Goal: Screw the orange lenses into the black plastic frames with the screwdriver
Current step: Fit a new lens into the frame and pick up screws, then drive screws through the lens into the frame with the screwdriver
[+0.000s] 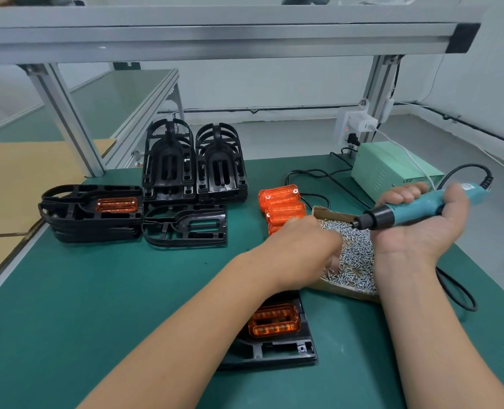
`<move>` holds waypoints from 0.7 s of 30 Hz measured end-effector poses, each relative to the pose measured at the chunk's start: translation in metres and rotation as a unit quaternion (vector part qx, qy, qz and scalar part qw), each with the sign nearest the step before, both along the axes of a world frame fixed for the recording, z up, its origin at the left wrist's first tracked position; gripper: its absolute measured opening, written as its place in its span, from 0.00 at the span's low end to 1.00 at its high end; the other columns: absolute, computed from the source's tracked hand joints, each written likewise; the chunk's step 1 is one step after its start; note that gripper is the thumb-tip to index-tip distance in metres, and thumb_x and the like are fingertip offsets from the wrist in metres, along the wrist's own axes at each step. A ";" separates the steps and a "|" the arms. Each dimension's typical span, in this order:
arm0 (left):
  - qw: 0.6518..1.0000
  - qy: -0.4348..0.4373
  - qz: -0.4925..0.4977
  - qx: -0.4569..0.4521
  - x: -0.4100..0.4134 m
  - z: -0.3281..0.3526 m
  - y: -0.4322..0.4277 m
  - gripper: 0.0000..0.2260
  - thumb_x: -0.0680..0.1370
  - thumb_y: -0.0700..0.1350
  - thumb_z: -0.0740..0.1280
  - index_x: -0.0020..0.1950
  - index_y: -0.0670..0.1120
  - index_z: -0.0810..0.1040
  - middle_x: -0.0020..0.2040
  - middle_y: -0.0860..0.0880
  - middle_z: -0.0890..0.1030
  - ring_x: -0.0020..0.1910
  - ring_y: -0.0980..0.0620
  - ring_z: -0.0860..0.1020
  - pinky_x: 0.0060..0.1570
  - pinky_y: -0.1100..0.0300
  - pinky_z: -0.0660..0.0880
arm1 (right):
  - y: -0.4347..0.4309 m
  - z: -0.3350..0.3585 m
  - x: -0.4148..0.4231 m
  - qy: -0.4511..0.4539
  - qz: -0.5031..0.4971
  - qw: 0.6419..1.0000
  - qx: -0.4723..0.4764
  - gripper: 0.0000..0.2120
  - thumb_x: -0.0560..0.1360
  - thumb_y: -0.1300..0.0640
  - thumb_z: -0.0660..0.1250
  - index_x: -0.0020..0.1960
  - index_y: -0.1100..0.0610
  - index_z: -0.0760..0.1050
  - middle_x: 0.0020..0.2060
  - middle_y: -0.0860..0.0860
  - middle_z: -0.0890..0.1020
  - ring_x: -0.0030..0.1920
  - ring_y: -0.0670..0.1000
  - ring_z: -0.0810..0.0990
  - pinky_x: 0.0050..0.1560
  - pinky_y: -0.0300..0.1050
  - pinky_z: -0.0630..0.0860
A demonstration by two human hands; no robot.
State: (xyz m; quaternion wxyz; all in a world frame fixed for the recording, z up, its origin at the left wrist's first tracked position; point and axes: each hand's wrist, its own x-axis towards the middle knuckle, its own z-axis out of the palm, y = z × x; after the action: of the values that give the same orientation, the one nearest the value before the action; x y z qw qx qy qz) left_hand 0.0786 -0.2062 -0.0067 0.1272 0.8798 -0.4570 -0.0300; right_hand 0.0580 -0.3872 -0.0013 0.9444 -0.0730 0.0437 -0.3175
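My right hand (418, 219) grips a teal electric screwdriver (413, 209), palm up, its black tip pointing left over a cardboard box of small silver screws (354, 261). My left hand (300, 249) reaches into that box with its fingers curled down among the screws; whether it pinches one is hidden. In front of me lies a black plastic frame (283, 352) with an orange lens (274, 320) seated in it, partly under my left forearm. Loose orange lenses (283, 202) are piled behind the box.
On the left, a stack of black frames (91, 214) has an orange lens in its top frame. An empty frame (185, 224) lies beside it, and more frames (194, 163) stand behind. A pale green power box (389, 169) and black cables sit at the right. Aluminium posts rise behind.
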 end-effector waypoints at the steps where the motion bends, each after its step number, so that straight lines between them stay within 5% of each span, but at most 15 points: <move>1: 1.000 0.011 0.002 -0.010 0.001 0.001 0.002 0.04 0.83 0.45 0.69 0.51 0.53 0.82 0.41 0.56 0.74 0.47 0.47 0.71 0.44 0.51 0.70 | 0.000 0.001 0.000 0.001 0.001 1.000 0.000 0.15 0.79 0.49 0.70 0.41 0.58 0.75 0.35 0.50 0.73 0.32 0.49 0.73 0.34 0.40 0.72; 4: 0.999 0.042 0.007 -0.027 0.003 0.004 0.008 0.03 0.83 0.49 0.69 0.53 0.53 0.82 0.44 0.51 0.78 0.53 0.44 0.74 0.51 0.48 0.75 | 0.002 0.002 0.000 0.005 0.003 1.000 -0.001 0.15 0.79 0.49 0.70 0.41 0.58 0.74 0.35 0.50 0.73 0.32 0.49 0.73 0.34 0.40 0.72; 9: 0.999 -0.045 -0.005 0.030 0.000 0.008 0.007 0.08 0.82 0.43 0.65 0.53 0.53 0.84 0.42 0.52 0.77 0.50 0.48 0.67 0.52 0.49 0.68 | 0.004 0.003 -0.001 0.007 0.003 1.000 -0.003 0.14 0.80 0.49 0.69 0.42 0.57 0.74 0.35 0.50 0.73 0.31 0.49 0.73 0.33 0.40 0.72; 13: 0.998 -0.041 -0.013 0.054 0.002 0.009 0.000 0.12 0.79 0.40 0.68 0.55 0.55 0.87 0.44 0.55 0.80 0.55 0.49 0.70 0.58 0.47 0.67 | 0.004 0.002 -0.001 0.008 0.004 1.000 -0.003 0.14 0.79 0.49 0.69 0.41 0.58 0.74 0.35 0.50 0.73 0.31 0.49 0.73 0.33 0.40 0.72; 21: 0.994 -0.024 -0.027 0.102 0.002 0.015 -0.005 0.08 0.78 0.50 0.75 0.56 0.57 0.88 0.49 0.58 0.85 0.60 0.49 0.72 0.59 0.48 0.66 | 0.003 -0.001 0.001 0.007 0.005 1.000 -0.010 0.14 0.79 0.49 0.69 0.42 0.58 0.74 0.35 0.50 0.73 0.31 0.49 0.73 0.33 0.41 0.72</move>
State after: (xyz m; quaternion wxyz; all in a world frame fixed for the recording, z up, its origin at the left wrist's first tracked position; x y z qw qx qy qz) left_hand 0.0808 -0.2112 0.0079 0.0250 0.8762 -0.4777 -0.0591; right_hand 0.0587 -0.3845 -0.0026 0.9449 -0.0851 0.0472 -0.3127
